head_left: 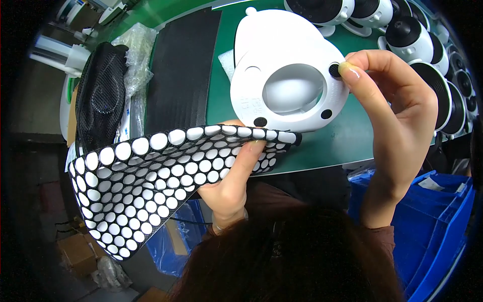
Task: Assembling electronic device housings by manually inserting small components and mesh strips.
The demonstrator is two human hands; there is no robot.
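My left hand [227, 192] grips the edge of a floppy black sheet of round pads [136, 196], thumb on top; rows of white discs cover its face. Beyond it lies a white plastic housing [282, 35] with a ring-shaped base [246, 95] around a large round opening. Two black round pads, one near the sheet [260, 122] and one at the lower right [326, 114], sit on the ring. At its right edge my right hand [402, 98] pinches a third black pad [334, 70], its thumb against the ring. An outlined round spot shows on the ring's upper left.
Several white-and-black round-headed devices [407, 35] crowd the green table's right side. To the left are a black flat board [183, 70], clear bubble wrap [138, 55] and a black mesh bag [103, 90]. Blue bins [422, 216] stand at lower right, a cardboard box [78, 254] at lower left.
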